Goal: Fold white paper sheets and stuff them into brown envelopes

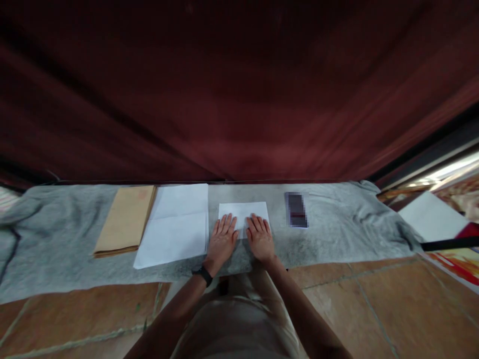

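Observation:
A small white sheet of paper [242, 209], perhaps folded, lies in front of me on a grey cloth [337, 219]. My left hand [223, 237] rests flat on its left part, fingers stretched out. On the right part lies my right hand [259, 237], also flat with its fingers a little apart. Neither hand grips anything. Left of the small sheet are larger white sheets [179, 224] with a crease across the middle. Farther left sits a stack of brown paper envelopes or sheets [125, 219].
A pixelated dark phone-like rectangle [297, 209] lies right of my hands. Behind the cloth rises a dark red curtain [239, 109]. At the far right are a white sheet [432, 214] and a black bar [449, 244]. Brown floor tiles [337, 284] show below the cloth's front edge.

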Demonstrator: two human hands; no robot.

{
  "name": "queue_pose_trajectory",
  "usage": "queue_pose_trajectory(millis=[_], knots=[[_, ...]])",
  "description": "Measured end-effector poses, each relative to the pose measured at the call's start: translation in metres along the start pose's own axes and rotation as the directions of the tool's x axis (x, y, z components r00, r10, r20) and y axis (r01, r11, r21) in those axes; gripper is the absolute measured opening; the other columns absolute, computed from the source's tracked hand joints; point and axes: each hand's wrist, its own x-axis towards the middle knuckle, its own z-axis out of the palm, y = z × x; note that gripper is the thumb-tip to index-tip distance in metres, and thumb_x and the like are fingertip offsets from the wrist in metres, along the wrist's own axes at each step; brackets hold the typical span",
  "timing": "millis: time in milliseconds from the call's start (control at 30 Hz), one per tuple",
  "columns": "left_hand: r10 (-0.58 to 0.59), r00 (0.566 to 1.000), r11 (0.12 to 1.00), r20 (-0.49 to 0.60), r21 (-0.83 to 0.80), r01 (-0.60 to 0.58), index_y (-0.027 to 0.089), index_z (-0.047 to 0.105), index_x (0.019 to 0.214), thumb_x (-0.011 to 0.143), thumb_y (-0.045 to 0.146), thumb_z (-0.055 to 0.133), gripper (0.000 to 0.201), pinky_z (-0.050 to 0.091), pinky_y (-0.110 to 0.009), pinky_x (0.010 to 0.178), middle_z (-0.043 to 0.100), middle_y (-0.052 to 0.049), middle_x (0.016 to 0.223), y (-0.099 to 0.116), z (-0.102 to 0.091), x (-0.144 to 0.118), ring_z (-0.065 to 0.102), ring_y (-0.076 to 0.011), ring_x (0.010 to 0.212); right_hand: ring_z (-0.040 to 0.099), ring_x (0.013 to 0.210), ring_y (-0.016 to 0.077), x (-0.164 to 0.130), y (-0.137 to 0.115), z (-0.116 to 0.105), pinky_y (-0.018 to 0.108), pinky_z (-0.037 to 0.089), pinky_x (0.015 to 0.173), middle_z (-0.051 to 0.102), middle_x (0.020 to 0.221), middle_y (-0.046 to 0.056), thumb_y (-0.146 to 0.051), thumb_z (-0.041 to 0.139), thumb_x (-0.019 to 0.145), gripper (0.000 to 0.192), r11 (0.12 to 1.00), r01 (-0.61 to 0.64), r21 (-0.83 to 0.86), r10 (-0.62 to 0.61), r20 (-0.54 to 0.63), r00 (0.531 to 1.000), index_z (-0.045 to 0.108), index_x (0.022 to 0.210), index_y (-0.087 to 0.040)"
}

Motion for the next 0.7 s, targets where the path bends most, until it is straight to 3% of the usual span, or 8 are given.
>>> queue_pose_trajectory(millis=[233,700], knots=[[0.005,1.000,0.999,0.021,0.036,-0.005,0.018,0.048,0.151,0.102,0.031,0.039,0.052,0.025,-0.053,0.125,0.044,-0.012,0.160,0.002,0.000,0.000,0.032,-0.0283,0.153,0.042,0.147,0.0234,0.037,-0.007,0.010,0.046,0.030,0.123,0.049,0.156,0.010,-0.030,0.042,0.106,0.046,0.986,0.168,0.021,-0.169,0.066,0.983,0.052,0.149,-0.018],[-0.015,1.000,0.999,0.007,0.034,0.014,0.017,0.048,0.151,0.102,0.035,0.039,0.054,0.023,-0.051,0.126,0.043,-0.012,0.160,0.004,-0.001,0.001,0.032,-0.0287,0.153,0.038,0.149,0.0280,0.055,0.023,0.008,0.051,0.029,0.122,0.044,0.159,0.016,-0.035,0.042,0.107,0.049,0.996,-0.043,-0.083,0.040,-0.037,0.999,0.048,0.151,-0.014]])
